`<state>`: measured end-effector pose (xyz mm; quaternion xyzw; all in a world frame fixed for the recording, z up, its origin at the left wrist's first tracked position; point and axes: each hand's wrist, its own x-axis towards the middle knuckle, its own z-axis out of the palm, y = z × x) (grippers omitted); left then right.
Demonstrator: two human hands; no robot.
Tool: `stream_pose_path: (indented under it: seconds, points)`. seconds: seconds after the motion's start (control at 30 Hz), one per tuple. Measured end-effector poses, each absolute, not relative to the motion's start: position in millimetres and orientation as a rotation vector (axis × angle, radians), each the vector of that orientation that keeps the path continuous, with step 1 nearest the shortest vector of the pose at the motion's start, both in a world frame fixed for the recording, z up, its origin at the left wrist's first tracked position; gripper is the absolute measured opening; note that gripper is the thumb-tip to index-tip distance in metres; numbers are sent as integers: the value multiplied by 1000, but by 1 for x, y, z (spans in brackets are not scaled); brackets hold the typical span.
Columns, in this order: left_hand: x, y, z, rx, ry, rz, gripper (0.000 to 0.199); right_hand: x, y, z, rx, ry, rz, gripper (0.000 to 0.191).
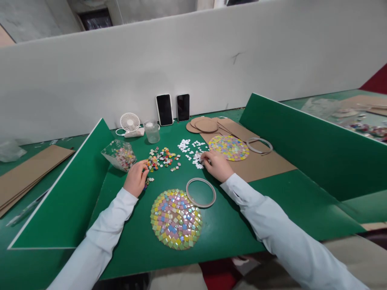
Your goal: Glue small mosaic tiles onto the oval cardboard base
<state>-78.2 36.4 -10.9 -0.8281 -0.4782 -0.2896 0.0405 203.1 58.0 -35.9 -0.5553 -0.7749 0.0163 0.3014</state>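
Head view. I noted two containers at the back left of the green table (232, 229): a clear plastic bag (122, 156), leaning open and part filled with mixed small tiles, and a translucent cup (152, 135) behind it, contents unclear to me. A white fan (130, 122) stood just beside the cup; two phones (165, 110) leaned upright against the pale wall.

The left hand (135, 178) was beside the bag, at the left edge of the loose coloured tiles (165, 157), fingers bent inward. The right hand (218, 166) was at the white tiles (197, 160), fingertips drawn together. Whether either gripped a tile, I could not tell.

A tiled disc (177, 225) lay flat at the near side; a grey ring (215, 195) overlapped its upper right edge, between it and the right hand. A second tiled disc (229, 148) lay beyond that hand on a cardboard sheet (263, 170), another ring (260, 139) at its right edge and plain cardboard rounds (207, 125) behind. Green partitions (302, 145) hemmed in both sides
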Motion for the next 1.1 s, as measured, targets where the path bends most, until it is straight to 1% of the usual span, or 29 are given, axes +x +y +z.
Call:
stream_pose_path:
  seconds: [0.2, 0.43, 0.77, 0.93, 1.1]
  points:
    - [-77, 35, -10, -2458, -1540, -938, 15, 203, 58, -36, -1462, -2062, 50, 14]
    - [-76, 33, -9, -2402, -1520, -1058, 12, 203, 58, -36, -1481, -2072, 71, 13]
    - [-73, 31, -7, -2460, -1448, -964, 15, 202, 57, -34, -1482, -2077, 84, 13]
    - [-74, 31, -9, -2407, -1556, -1005, 13, 202, 57, -36, -1465, -2068, 89, 13]
    - [-74, 32, -10, -2419, -1607, -994, 19, 202, 57, -36, -1462, -2069, 105, 13]
